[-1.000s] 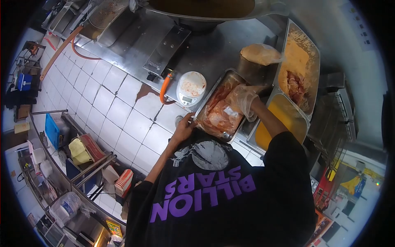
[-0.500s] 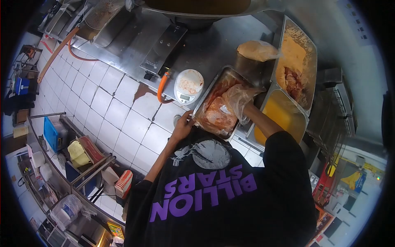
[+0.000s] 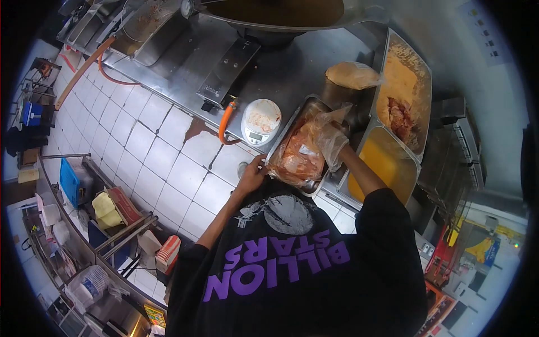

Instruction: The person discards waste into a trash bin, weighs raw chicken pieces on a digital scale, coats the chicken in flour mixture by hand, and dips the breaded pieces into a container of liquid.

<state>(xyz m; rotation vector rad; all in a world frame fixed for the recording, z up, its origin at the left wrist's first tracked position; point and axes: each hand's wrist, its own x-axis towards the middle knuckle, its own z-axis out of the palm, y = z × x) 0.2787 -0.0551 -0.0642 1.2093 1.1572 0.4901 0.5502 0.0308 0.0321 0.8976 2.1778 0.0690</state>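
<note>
A metal tray [image 3: 313, 191] holds raw, reddish marinated meat [image 3: 295, 160] in a clear plastic bag, with a small white label on top. My left hand [image 3: 254, 173] is closed on the tray's near-left edge, fingers curled at the rim. My right hand [image 3: 332, 145] is covered in loose, clear plastic and lies over the right side of the meat. Crumpled plastic hides its fingers, so what they grip is unclear. Beside the tray, to the left, stands a white kitchen scale [image 3: 261, 122] with residue on its plate.
Right of the tray are a pan of yellow liquid [image 3: 373, 163] and a long pan of orange-tan breading [image 3: 401, 78] with meat in it. A bag of tan powder [image 3: 352, 75] lies behind. A large wok [image 3: 275, 22] sits at the back, and an orange hose [image 3: 226, 123] hangs over the counter edge.
My right hand has shifted slightly down over the meat, and the plastic around it has changed shape. My left hand stays at the tray's edge. The whole view has shifted a little.
</note>
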